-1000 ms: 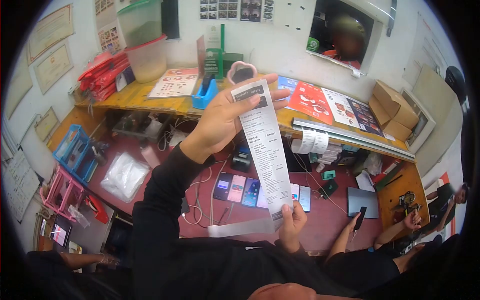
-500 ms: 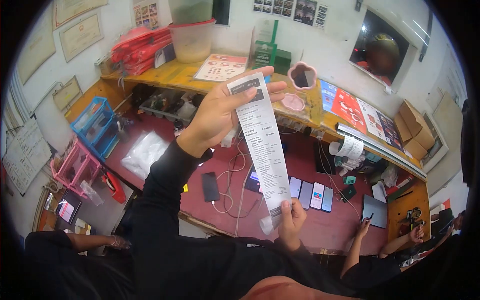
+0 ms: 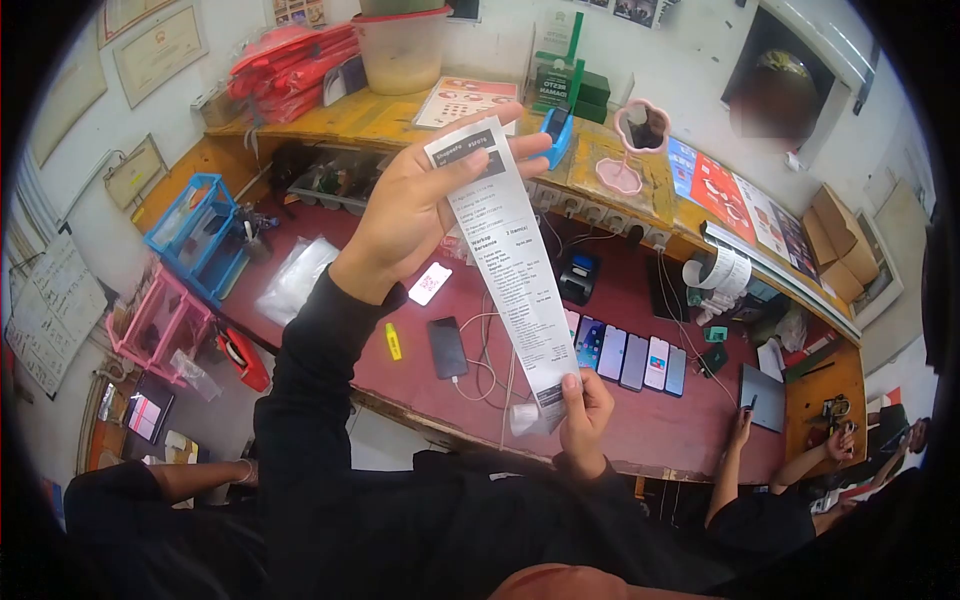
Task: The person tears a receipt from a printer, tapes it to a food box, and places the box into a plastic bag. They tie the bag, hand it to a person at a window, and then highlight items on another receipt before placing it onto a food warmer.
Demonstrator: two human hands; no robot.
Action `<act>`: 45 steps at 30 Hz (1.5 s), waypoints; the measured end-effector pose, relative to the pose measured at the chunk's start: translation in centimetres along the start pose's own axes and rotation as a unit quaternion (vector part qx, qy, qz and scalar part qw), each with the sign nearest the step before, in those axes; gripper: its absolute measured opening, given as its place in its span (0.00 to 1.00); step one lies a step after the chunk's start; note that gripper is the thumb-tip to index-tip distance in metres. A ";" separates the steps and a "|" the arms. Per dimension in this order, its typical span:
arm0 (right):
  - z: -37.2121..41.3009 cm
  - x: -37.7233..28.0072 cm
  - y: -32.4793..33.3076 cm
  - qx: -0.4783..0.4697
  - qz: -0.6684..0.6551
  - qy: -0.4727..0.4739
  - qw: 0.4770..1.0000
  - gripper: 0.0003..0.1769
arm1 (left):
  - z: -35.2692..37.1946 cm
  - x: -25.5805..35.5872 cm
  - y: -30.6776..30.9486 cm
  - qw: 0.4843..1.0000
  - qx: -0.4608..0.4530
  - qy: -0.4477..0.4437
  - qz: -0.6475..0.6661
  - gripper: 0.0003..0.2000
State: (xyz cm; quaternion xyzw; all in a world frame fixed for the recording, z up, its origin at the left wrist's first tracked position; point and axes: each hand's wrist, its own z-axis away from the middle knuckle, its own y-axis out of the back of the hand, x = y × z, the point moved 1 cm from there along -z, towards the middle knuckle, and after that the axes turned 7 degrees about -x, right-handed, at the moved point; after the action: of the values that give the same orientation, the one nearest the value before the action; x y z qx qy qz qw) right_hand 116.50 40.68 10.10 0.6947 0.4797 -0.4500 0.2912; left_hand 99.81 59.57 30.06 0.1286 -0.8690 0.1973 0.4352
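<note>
A long printed paper receipt (image 3: 510, 270) stretches slantwise between my two hands above the table. My left hand (image 3: 405, 205) pinches its upper end, thumb on the print and fingers behind. Lower down, my right hand (image 3: 586, 415) grips the bottom end between thumb and fingers, where the paper's tail curls. Behind the receipt, several phones (image 3: 632, 360) lie in a row on the red table (image 3: 440, 405). A dark phone (image 3: 446, 348) with a cable, a phone with a pink pattern (image 3: 429, 284) and a yellow highlighter (image 3: 393, 341) lie left of it.
Clear plastic bags (image 3: 298, 282) lie at the left, near blue (image 3: 195, 240) and pink racks (image 3: 160, 325). A pink mirror (image 3: 641, 127) stands on the wooden shelf. At the right, another person's hand (image 3: 738, 428) holds a pen beside a dark laptop-like slab (image 3: 763, 397).
The view has shifted, and the receipt with my left hand appears further left and slightly higher. The highlighter and pink-patterned phone show more fully. Both hands keep their hold.
</note>
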 end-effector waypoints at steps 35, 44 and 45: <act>5.0 23.5 -3.6 -0.786 0.223 0.045 0.574 0.17 | 20.6 -1.0 -17.4 0.302 0.402 -0.627 -0.595 0.05; 5.6 14.8 -21.6 -0.785 0.218 0.041 0.578 0.14 | 27.9 4.8 -16.8 0.477 0.262 -0.581 -0.606 0.12; 5.1 14.4 -21.0 -0.771 0.243 0.023 0.589 0.14 | 27.0 5.3 -16.7 0.506 0.288 -0.567 -0.582 0.11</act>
State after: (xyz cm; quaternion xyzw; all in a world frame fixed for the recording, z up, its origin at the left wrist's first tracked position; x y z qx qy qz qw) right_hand 97.18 50.03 -4.52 0.3115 0.4675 0.1912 0.8049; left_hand 84.29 32.17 23.52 0.8085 -0.5549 0.0239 -0.1944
